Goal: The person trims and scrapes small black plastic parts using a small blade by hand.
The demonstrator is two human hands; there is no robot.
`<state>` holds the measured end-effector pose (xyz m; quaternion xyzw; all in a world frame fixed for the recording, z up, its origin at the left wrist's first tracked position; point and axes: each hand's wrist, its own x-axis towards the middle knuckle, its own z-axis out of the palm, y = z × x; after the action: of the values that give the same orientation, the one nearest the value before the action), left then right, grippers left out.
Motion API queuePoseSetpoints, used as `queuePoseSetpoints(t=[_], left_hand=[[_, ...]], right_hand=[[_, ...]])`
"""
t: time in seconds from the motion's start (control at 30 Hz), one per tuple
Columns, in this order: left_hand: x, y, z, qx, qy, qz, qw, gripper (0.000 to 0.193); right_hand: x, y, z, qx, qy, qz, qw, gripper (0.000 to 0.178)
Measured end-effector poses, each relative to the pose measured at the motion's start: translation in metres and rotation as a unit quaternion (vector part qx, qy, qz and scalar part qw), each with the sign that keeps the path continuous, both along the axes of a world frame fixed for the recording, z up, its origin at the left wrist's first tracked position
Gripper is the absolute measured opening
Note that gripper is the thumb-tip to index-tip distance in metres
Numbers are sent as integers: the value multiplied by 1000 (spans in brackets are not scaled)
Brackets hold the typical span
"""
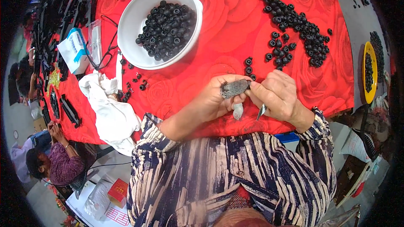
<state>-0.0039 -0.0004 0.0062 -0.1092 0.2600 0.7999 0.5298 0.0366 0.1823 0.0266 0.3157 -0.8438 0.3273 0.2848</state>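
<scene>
Bead (pixel 248 84), pinched between left fingers (pixel 240 99) and right fingers (pixel 266 94), looks light, hard, perhaps slippery; its sides seem the best hold. Silvery tool (pixel 261 112) juts below the right fingers, clasped too.

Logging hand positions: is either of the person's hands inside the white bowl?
No, the left hand and right hand meet over the red cloth, apart from the white bowl.

Right fingers (pixel 263 93) around a metal tool (pixel 261 111), left fingers (pixel 235 88) alongside, above red cloth (pixel 185 82).
</scene>
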Motion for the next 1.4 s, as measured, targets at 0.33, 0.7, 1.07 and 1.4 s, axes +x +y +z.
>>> queuePoseSetpoints(t=[0.33,0.7,1.07,1.4], left_hand=[[-4,-13,18,7,240,54,969,21],[-67,-49,58,-438,655,342,512,29],[-75,-52,48,-500,752,284,323,37],[-23,-20,46,-283,692,166,644,21]], right_hand=[[-5,2,11,-43,-16,-43,998,18],[-11,15,9,-13,-18,-106,994,19],[-6,8,1,157,-110,-80,978,26],[0,3,-3,195,-152,-124,961,29]])
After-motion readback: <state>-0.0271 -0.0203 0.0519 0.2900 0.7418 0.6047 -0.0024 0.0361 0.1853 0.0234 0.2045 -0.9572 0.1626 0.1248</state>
